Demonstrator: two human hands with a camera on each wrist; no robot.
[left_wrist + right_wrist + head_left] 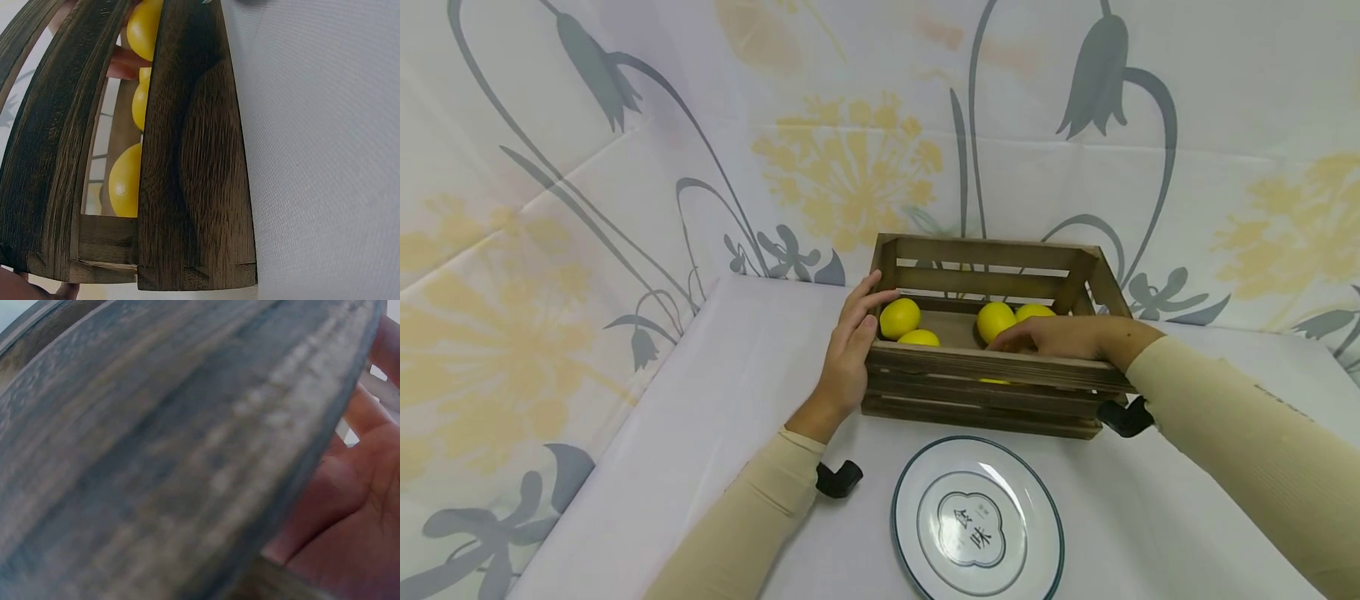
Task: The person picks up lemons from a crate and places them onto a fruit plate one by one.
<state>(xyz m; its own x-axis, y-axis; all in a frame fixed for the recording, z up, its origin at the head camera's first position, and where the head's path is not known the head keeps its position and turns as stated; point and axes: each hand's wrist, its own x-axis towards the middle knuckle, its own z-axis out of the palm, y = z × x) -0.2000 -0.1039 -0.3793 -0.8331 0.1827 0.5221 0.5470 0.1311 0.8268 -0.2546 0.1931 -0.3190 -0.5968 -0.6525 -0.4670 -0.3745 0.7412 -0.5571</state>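
A brown slatted wooden crate (977, 362) holds several yellow lemons (900, 318). At its left end my left hand (847, 354) grips the wall, with fingertips over the rim. Some fingertips (67, 290) show against the crate's end in the left wrist view. My right hand (1060, 335) reaches over the front rim into the crate, fingers bent downward beside a lemon (996, 320). Through the slats, the left wrist view shows right-hand fingers (125, 64) among lemons (127, 181). The front board hides the right fingertips, so I cannot tell whether they hold a lemon.
A round white plate (917, 508) with a dark rim and a printed centre lies in front of the crate. The white tabletop (730, 350) meets a flower-patterned cloth backdrop (850, 75) behind and to the left.
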